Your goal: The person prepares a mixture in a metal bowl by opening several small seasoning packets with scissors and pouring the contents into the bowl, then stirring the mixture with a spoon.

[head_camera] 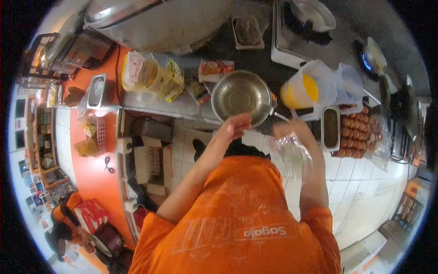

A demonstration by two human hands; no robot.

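Observation:
A round steel bowl [241, 96] stands at the front edge of the dark counter, with a little clear liquid or a sheen at its bottom. My left hand [237, 126] is at the bowl's near rim, fingers loosely curled; whether it touches the rim cannot be made out. To the right, my right hand [296, 132] is blurred, and a crumpled clear plastic bag [292, 149] hangs from it. Just beyond that hand is a translucent plastic jug [318, 80] holding yellow liquid. A thin metal handle [282, 116] reaches from beside the bowl towards my right hand.
Brown eggs [354, 133] fill a tray at right, beside a narrow steel container [330, 128]. A blue flame burns under a pan [376, 54]; another pan [316, 15] sits on a stove. Plastic tubs [140, 72] line the left. A co-worker [68, 222] is at lower left.

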